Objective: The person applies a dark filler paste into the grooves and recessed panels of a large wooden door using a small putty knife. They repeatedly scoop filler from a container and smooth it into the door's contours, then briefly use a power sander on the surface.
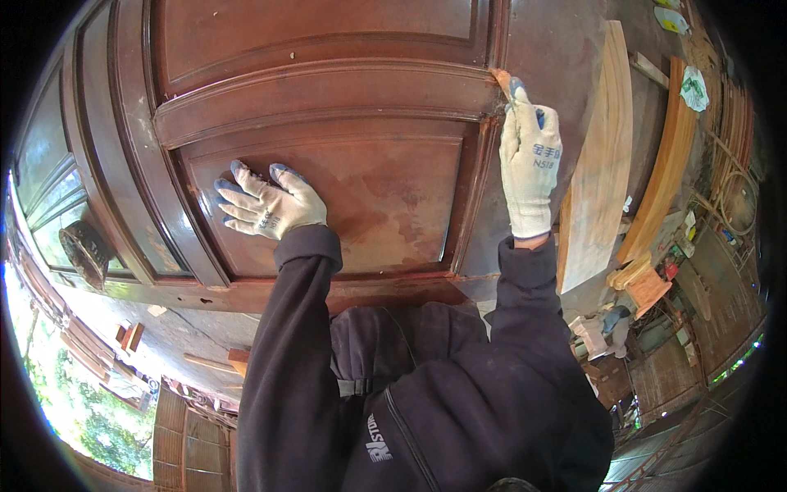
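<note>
A large reddish-brown wooden door [328, 90] with raised mouldings and recessed panels lies before me. My left hand [270, 201], in a white glove with blue fingertips, rests flat with fingers spread on the lower panel [393, 193]. In a matching glove, my right hand [529, 156] is closed at the door's right side. Its fingers pinch a small orange-brown piece [501, 78], which looks like folded sandpaper, against the moulding near a panel corner. Most of that piece is hidden by the fingers. The panel's finish has uneven, cloudy patches.
A dark round container [84, 252] sits on the door's left part. On the right lie a pale wooden board [602, 164] and a curved yellowish plank [668, 156]. Beyond them are a white-green plastic bag [693, 88], a coiled hose [738, 201] and wood offcuts [646, 287].
</note>
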A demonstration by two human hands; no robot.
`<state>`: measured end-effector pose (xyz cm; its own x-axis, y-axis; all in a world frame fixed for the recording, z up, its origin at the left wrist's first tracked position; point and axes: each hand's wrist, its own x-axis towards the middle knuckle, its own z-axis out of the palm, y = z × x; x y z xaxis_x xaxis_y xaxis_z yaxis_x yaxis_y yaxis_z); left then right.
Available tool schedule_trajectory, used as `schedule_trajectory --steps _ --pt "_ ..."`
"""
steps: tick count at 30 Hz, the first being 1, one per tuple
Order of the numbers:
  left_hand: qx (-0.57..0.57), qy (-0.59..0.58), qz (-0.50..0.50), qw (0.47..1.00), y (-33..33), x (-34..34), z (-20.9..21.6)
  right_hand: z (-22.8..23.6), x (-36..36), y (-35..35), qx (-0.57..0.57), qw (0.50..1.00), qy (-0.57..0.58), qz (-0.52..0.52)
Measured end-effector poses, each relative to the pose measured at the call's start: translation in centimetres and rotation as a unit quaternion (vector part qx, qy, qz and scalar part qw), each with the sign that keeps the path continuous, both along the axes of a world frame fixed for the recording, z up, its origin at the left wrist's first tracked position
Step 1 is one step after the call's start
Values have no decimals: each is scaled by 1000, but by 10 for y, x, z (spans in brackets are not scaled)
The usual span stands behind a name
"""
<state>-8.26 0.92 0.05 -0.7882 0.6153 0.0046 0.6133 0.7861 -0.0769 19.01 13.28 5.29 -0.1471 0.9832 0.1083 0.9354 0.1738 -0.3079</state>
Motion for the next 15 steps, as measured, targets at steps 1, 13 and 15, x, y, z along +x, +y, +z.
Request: schedule_trajectory --steps 1,13,15 --pt "8 -2 -2 1000 1 1 1 -6 4 -2 -1 1000 0 2" --pt "7 -1 2 1000 1 1 1 7 6 -2 -65 996 62 5" --pt "7 0 -1 1000 1 0 1 10 6 6 -23 998 58 20"
